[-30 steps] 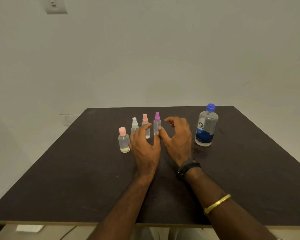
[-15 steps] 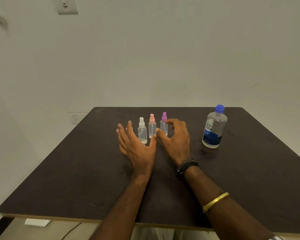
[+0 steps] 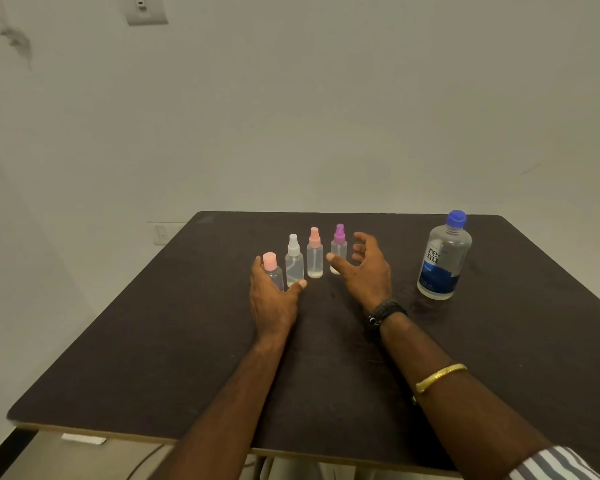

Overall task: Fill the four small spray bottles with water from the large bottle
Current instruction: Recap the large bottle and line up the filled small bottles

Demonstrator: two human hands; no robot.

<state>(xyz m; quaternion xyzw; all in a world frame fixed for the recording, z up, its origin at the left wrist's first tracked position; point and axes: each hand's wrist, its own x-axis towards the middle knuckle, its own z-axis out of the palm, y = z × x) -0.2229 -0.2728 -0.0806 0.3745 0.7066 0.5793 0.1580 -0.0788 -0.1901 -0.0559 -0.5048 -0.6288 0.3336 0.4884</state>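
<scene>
Pale wall (image 3: 326, 116) behind a dark bench (image 3: 153, 358), seen from the head camera. Four small bottles stand upright in a slanting row near the far middle: pink-capped bottle (image 3: 270, 268), white sprayer (image 3: 293, 259), pink sprayer (image 3: 315, 254), purple sprayer (image 3: 339, 244). All are capped and look nearly empty. The large bottle (image 3: 444, 258) stands well apart to the right, its blue cap on, so filling appears not yet begun; uncapping and all four pours remain.

Left hand (image 3: 274, 299): fingers straight and spread around the pink-capped bottle; contact cannot be told. Right hand (image 3: 366, 271): fingers loosely curled and wide, holding nothing, thumb just before the purple sprayer.

Broad bare bench lies between the row and the near edge, giving room for pouring. The large bottle sits near the far right corner, and the sprayers stand close together and could tip easily.
</scene>
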